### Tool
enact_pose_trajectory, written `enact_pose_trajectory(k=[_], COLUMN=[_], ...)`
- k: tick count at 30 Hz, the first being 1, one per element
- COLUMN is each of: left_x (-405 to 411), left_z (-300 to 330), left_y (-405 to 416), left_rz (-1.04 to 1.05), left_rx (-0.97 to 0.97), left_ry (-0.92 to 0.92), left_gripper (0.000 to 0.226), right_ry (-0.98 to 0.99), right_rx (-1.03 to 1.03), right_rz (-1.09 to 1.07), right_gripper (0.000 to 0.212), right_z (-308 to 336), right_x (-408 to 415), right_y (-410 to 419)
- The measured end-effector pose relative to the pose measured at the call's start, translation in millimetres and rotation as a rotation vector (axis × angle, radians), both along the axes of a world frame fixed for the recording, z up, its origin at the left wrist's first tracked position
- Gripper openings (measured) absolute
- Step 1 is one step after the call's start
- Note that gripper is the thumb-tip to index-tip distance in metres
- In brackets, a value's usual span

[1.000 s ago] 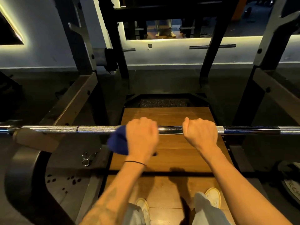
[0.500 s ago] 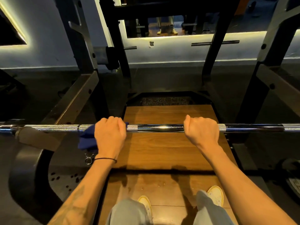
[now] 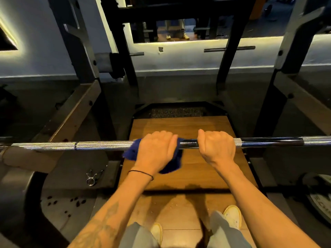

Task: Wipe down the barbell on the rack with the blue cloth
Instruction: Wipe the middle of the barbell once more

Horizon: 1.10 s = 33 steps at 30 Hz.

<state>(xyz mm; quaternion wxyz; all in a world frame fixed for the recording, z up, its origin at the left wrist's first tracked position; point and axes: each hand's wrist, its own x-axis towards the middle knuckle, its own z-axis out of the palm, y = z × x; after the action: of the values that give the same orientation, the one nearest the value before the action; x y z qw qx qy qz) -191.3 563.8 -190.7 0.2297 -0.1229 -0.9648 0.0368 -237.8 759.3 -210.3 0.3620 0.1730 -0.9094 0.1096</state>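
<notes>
Since half a second earlier, the left hand had slid back rightward along the barbell, carrying the blue cloth from the knurled stretch on the left to a spot just beside the right hand, which had kept its place.

That bar was a long chromed shaft lying level across the view, rough with knurling on the left half, marked there by a thin dark ring, and smooth and dark with reflections between and beyond the two hands. Its left end rested on the worn, padded arm of the rack.

Dark navy and soft, the cloth was wrapped round the bar beneath the left palm; one bunch poked out on the left of the hand, and a larger fold hung down under the wrist side. The left hand's fingers were curled over the top of the bar, clamping the cloth against it. A thin black band circled that wrist. The right hand gripped the bare bar in a closed overhand fist, with a short gap of smooth steel between the two hands.

Below lay a wooden platform, with pale shoes standing on it. A spring collar clip lay on the dark base at the left.
</notes>
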Motion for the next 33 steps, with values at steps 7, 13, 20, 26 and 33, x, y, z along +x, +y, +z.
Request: enact_pose_trajectory(k=[7, 13, 20, 26, 33], left_x=[25, 13, -10, 2, 38], left_z=[-2, 5, 7, -3, -1], left_y=[-99, -21, 86, 9, -125], left_rz=[0.215, 0.351, 0.122, -0.053, 0.129], left_rx=[0.086, -0.017, 0.06, 0.049, -0.01], left_ry=[0.047, -0.022, -0.188, -0.002, 0.04], left_gripper=[0.031, 0.032, 0.023, 0.032, 0.027], right_ry=[-0.07, -0.106, -0.182, -0.191, -0.228], right_rx=[-0.033, -0.088, 0.002, 0.048, 0.045], right_rz=[0.072, 0.071, 0.102, 0.122, 0.067], right_gripper=[0.053, 0.051, 0.041, 0.035, 0.036], right_z=[-1, 1, 3, 7, 6], right_x=[0, 3, 0, 3, 8], right_y=[0, -1, 8, 12, 4])
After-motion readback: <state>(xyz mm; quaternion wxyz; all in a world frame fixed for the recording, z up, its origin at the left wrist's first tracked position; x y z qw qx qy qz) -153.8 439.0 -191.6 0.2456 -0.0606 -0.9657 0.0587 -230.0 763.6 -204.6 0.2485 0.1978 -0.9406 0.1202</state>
